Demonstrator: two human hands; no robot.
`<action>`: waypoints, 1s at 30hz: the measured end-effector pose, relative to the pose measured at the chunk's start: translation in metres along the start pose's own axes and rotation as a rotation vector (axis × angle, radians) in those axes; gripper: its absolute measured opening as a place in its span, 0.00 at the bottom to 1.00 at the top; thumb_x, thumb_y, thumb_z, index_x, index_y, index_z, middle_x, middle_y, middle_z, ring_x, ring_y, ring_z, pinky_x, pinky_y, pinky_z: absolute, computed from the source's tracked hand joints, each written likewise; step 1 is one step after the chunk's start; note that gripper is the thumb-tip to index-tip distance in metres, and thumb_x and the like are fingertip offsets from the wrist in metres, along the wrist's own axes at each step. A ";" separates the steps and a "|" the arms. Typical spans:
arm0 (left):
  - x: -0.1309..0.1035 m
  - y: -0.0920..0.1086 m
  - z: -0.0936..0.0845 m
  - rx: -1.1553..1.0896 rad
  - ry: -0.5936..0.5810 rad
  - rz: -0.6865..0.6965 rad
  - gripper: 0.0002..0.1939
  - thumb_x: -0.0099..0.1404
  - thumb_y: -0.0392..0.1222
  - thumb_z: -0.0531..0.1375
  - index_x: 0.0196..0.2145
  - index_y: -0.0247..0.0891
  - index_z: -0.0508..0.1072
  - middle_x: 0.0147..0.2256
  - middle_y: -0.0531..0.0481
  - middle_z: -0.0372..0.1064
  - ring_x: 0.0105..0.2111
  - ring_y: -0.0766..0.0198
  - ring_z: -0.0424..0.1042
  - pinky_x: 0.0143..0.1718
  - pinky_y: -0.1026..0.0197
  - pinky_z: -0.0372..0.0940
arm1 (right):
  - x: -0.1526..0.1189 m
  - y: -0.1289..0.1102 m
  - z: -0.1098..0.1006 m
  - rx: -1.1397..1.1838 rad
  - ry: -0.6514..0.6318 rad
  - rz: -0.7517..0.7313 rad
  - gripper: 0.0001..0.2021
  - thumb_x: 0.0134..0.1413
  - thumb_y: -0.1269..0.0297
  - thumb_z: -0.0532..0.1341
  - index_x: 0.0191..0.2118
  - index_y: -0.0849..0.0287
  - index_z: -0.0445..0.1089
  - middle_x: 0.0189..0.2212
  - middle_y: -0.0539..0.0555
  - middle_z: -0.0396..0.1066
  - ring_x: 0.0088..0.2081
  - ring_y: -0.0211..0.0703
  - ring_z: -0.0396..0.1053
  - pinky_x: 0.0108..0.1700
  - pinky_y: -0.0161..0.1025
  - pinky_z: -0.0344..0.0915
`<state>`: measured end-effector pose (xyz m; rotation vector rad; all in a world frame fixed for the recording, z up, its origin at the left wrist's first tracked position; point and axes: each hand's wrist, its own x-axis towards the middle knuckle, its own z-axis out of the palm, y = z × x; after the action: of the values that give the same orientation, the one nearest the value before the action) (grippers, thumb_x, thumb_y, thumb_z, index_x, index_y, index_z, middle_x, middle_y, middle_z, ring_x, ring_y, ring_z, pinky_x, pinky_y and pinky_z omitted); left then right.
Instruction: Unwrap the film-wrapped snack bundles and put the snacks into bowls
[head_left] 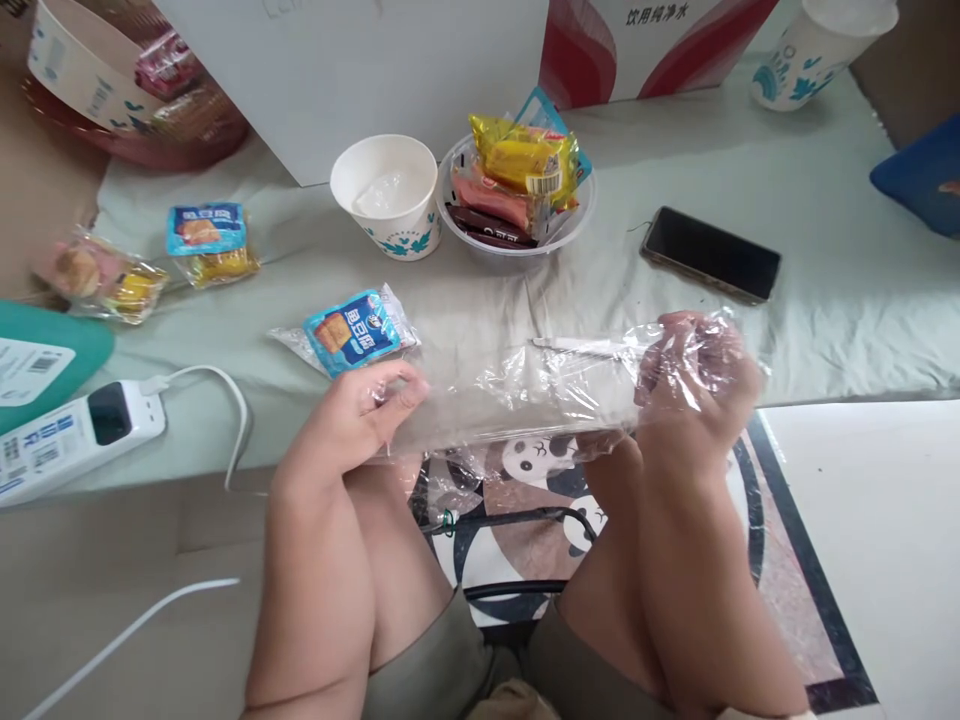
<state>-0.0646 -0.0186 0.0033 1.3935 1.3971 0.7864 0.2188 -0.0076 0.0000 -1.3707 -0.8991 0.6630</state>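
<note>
- One clear film (517, 395), bag-like, stretched left to right above the near edge of the surface (465, 300).
- Left hand (367, 415): grip nearly closed, thumb and fingers appear pinched on the film's left end.
- Right hand (701, 375): grip curled closed on the bunched right end, film wrapping over the fingers.
- White strip (581, 346) next to right hand; inside or behind film, can't tell.
- Progress, judged: film spread and held at both ends, done; setting it down, not done. No snack pack seen inside it. Overall share done unclear.
- Blue snack pack (352, 332) just beyond left hand, wrapped, looks unopened.
- Farther: paper cup (386, 195) with clear plastic in it, beside clear bowl (517, 262) of wrapped snacks.
- Right, far of right hand: phone (711, 253), lying flat, screen dark.
- Left: two more packs, blue-and-yellow (210, 242) and pink-and-yellow (101, 275); nearer, power strip (75, 440) with white cable plugged in.
- Far: white box (412, 70), red-and-white box (645, 45); second cup (817, 55) far right.
</note>
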 end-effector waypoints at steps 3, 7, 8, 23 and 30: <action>-0.002 0.001 -0.002 0.052 -0.043 -0.010 0.15 0.56 0.52 0.72 0.34 0.41 0.78 0.18 0.57 0.66 0.15 0.69 0.61 0.15 0.68 0.53 | 0.000 0.002 0.000 -0.058 -0.023 -0.032 0.11 0.64 0.55 0.64 0.35 0.57 0.74 0.19 0.45 0.62 0.17 0.31 0.56 0.18 0.34 0.50; -0.003 -0.002 0.001 -0.107 0.173 0.272 0.30 0.45 0.49 0.79 0.47 0.45 0.80 0.44 0.45 0.81 0.39 0.56 0.80 0.40 0.57 0.74 | 0.001 0.000 -0.001 -0.088 -0.065 -0.038 0.11 0.66 0.56 0.62 0.36 0.57 0.74 0.19 0.45 0.63 0.17 0.31 0.56 0.18 0.34 0.50; -0.003 -0.003 0.003 -0.148 0.226 0.369 0.24 0.48 0.51 0.78 0.43 0.45 0.82 0.45 0.45 0.81 0.42 0.55 0.80 0.44 0.55 0.74 | 0.001 -0.001 -0.001 -0.089 -0.068 -0.036 0.10 0.66 0.57 0.61 0.36 0.57 0.74 0.19 0.44 0.63 0.16 0.31 0.56 0.18 0.34 0.49; 0.004 -0.008 -0.003 -0.737 0.381 0.233 0.13 0.45 0.46 0.79 0.24 0.46 0.79 0.31 0.62 0.81 0.30 0.65 0.81 0.36 0.58 0.78 | 0.006 0.003 -0.004 0.207 -0.313 -0.097 0.05 0.53 0.66 0.69 0.31 0.55 0.72 0.33 0.49 0.74 0.33 0.36 0.72 0.37 0.37 0.71; 0.004 -0.029 -0.010 -0.719 0.314 0.266 0.20 0.47 0.49 0.78 0.19 0.40 0.72 0.36 0.54 0.78 0.28 0.60 0.81 0.24 0.58 0.78 | 0.001 -0.006 -0.009 0.311 -0.151 -0.222 0.06 0.51 0.64 0.70 0.30 0.52 0.71 0.33 0.49 0.75 0.19 0.32 0.61 0.17 0.33 0.56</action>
<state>-0.0835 -0.0171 -0.0209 0.9111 0.9921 1.5537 0.2263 -0.0118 0.0067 -0.9385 -1.0050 0.7075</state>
